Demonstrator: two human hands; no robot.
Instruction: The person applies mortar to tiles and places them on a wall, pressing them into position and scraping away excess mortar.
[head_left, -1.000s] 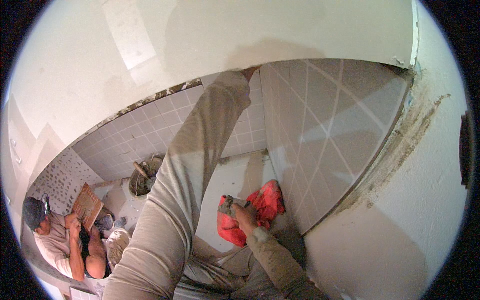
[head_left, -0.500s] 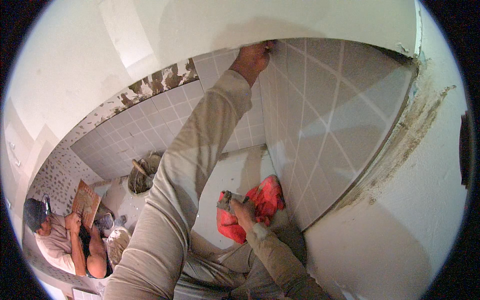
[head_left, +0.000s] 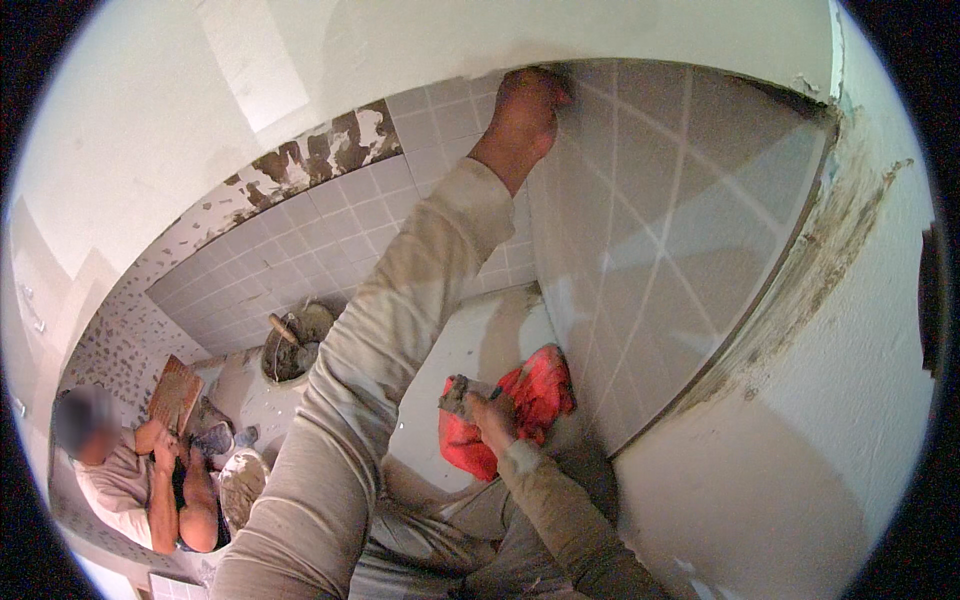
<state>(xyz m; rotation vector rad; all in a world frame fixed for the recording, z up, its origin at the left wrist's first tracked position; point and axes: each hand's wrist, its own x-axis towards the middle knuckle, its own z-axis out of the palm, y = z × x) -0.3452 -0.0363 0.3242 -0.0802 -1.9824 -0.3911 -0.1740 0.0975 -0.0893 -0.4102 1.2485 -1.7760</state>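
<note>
Near right, the right hand (head_left: 492, 418) grips a trowel (head_left: 456, 398) — likely stiff, best held by its handle (head_left: 496, 393); far left hand (head_left: 522, 120) — cannot tell its grip.

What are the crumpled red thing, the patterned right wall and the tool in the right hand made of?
Red thing: probably cloth, from its soft matt folds; thin plastic is possible.
Right wall: likely smooth ceramic tile, judging by pale crossing lines.
Tool in the right hand: perhaps metal, being flat and grey, though clumps hide its finish.
</note>
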